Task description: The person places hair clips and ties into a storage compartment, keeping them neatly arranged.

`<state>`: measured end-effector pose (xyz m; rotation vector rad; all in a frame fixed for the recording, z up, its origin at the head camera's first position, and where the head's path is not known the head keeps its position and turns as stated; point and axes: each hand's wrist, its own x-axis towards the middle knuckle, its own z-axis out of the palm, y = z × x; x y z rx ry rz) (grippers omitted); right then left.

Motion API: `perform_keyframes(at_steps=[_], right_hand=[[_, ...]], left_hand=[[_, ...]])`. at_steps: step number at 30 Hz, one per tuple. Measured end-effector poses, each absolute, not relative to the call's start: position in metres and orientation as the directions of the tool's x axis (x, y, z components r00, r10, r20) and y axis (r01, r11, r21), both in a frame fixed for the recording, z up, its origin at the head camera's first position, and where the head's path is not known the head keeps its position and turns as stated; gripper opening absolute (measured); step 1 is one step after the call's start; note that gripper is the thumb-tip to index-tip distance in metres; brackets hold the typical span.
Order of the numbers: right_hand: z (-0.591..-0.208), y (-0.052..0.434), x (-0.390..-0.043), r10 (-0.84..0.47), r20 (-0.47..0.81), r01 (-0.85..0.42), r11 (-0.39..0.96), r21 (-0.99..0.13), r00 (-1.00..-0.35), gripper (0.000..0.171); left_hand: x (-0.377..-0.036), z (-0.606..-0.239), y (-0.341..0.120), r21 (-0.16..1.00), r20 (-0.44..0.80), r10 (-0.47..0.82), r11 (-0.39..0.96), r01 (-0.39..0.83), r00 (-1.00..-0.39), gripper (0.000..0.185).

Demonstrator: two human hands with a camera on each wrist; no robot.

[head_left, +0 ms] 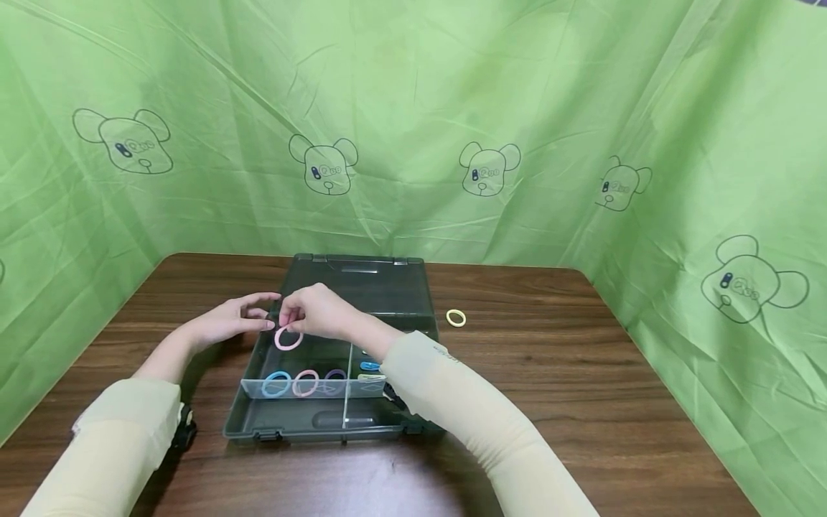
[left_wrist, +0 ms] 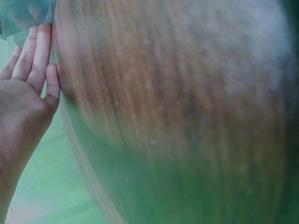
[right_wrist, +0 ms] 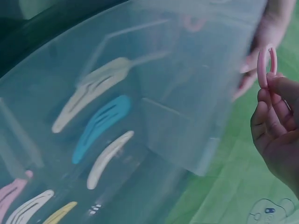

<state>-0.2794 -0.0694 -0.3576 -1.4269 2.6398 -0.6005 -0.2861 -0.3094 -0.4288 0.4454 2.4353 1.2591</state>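
My right hand (head_left: 321,313) pinches a pink hair tie (head_left: 277,339) between thumb and fingertips, above the left rear part of a dark see-through divided box (head_left: 291,434). That hair tie (right_wrist: 262,70) also shows upright in the right wrist view. At the box's left edge is my left hand (head_left: 226,321), fingers loosely extended and holding nothing; whether they touch the box I cannot tell. A blue hair tie (head_left: 264,388), another pink one (head_left: 294,384) and a purple one (head_left: 335,371) lie in a row in the left compartment. Snap hair clips, including a blue one (right_wrist: 102,127), lie in the right compartment.
The box's lid (head_left: 362,287) lies folded back toward the rear. A yellow hair tie (head_left: 457,325) rests on the wooden table (head_left: 549,373), right of the box. Green cloth (head_left: 413,108) hangs around the table's back and sides.
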Motion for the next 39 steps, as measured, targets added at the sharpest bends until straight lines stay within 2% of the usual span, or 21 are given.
perform_keyframes(at_steps=[13, 23, 39], right_hand=[[-0.389, -0.074, -0.283, -0.837, 0.002, -0.783, 0.512, -0.354, -0.548, 0.005], [-0.405, -0.081, -0.286, -0.838, -0.019, -0.791, 0.523, -0.318, -0.546, 0.005], [-0.418, -0.089, -0.289, -0.85, -0.005, -0.8, 0.498, -0.335, -0.526, 0.005]], left_hand=[[-0.287, -0.432, -0.308, 0.815, -0.159, 0.426, 0.565, 0.125, -0.891, 0.068], [-0.288, -0.43, -0.309, 0.808, -0.159, 0.422, 0.576, 0.129, -0.892, 0.069], [-0.286, -0.431, -0.309, 0.816, -0.156, 0.416, 0.565, 0.12, -0.896, 0.068]])
